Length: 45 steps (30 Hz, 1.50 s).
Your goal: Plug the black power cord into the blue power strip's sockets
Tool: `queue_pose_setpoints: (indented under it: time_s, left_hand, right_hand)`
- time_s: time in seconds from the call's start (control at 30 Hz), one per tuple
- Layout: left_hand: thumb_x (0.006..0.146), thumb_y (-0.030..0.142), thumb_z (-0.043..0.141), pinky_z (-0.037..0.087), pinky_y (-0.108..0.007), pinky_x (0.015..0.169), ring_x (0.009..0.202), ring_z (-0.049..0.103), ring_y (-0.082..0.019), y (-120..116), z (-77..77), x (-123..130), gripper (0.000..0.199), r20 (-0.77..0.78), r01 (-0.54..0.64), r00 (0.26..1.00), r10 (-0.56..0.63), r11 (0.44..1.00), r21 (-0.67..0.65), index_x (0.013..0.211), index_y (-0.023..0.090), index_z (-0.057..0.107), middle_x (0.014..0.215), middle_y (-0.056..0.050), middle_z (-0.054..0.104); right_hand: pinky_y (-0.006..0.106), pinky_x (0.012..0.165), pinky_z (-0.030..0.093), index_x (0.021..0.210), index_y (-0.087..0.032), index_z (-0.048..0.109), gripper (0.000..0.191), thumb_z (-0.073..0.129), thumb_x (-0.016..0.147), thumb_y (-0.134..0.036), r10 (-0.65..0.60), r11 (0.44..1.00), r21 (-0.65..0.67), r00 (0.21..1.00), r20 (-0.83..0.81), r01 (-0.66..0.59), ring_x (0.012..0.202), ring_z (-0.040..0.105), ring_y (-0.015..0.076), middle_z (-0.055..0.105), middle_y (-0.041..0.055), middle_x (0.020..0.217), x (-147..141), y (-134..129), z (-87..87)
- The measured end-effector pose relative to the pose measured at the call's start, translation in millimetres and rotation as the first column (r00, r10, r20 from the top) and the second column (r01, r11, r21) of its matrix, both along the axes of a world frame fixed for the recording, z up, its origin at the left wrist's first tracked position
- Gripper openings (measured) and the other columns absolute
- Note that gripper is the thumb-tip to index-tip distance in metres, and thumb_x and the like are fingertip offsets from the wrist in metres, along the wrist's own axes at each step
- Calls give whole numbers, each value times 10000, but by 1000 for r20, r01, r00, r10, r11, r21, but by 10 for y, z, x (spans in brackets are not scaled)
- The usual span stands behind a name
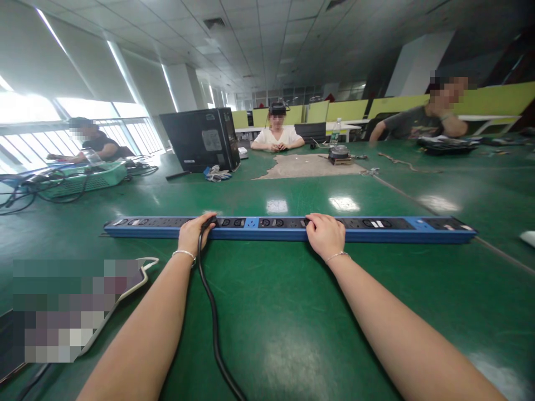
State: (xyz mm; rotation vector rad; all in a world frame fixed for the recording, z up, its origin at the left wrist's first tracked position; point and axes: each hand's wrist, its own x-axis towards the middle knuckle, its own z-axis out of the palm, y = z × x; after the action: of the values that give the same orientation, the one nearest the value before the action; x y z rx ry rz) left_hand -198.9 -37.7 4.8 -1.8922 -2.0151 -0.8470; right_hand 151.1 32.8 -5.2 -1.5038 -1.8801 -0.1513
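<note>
A long blue and black power strip [288,235] lies across the green table, sockets facing up. My left hand [193,234] is closed around the black plug [209,221] at the end of a power cord [214,312]. This plug is over the left part of the strip's socket row; whether it sits in a socket is hidden by my fingers. The cord hangs toward me and runs out of view at the bottom. To the right of the middle, my right hand [326,234] grips the strip, fingers curled over its top and far side.
At the left lie a blurred-out device with a white edge [144,278] and a green basket [106,177] of cables. Farther back stand a black computer case [200,139], gloves [217,174] and a bottle [336,132]. Several people sit around the table [267,345].
</note>
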Motion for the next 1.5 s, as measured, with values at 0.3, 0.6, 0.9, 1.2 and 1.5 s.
queue_pose_setpoints:
  time_s: [0.3, 0.6, 0.9, 1.2, 1.5]
  left_hand:
    - [845, 349, 478, 459, -324, 878, 999, 607, -196, 2, 130, 116, 362, 377, -215, 922, 85, 923, 319, 1184, 239, 546, 1150, -47, 637]
    - [863, 372, 460, 390, -356, 974, 1070, 561, -189, 195, 63, 916, 322, 112, 190, 974, -196, 980, 64, 1152, 279, 569, 1135, -19, 641]
    - [858, 345, 470, 401, -342, 949, 1051, 582, -191, 174, 98, 1014, 323, 163, 132, 977, -140, 990, 55, 1158, 265, 557, 1138, -22, 649]
    - [878, 359, 439, 311, -390, 1008, 1094, 544, -181, 225, -6, 1067, 295, 40, 127, 991, -127, 992, 15, 1148, 309, 547, 1170, 2, 628]
    - [895, 349, 391, 243, -410, 1029, 1104, 538, -183, 188, -96, 1085, 316, -10, 109, 994, -109, 994, 18, 1184, 327, 518, 1194, -18, 615]
  right_hand:
    - [353, 874, 289, 944, -246, 685, 267, 454, 812, -214, -8, 1000, 19, 1000, -27, 9, 1013, 540, 192, 674, 6, 1067, -11, -2, 0]
    - [346, 852, 289, 922, -245, 686, 263, 455, 804, -207, -7, 999, 38, 999, -32, 8, 992, 548, 189, 680, 4, 1050, -20, 1, -7]
    - [347, 857, 281, 917, -243, 685, 264, 447, 806, -213, -10, 999, 48, 999, -45, 12, 992, 542, 194, 682, 6, 1041, -32, 3, -17]
    - [355, 868, 271, 925, -246, 682, 273, 438, 807, -216, -2, 1000, 17, 998, -59, 3, 999, 533, 194, 676, 6, 1057, -33, 12, -17]
    - [363, 881, 272, 936, -245, 681, 280, 430, 813, -220, -1, 1000, -1, 998, -61, 1, 1006, 525, 201, 670, 20, 1069, -35, 0, -3]
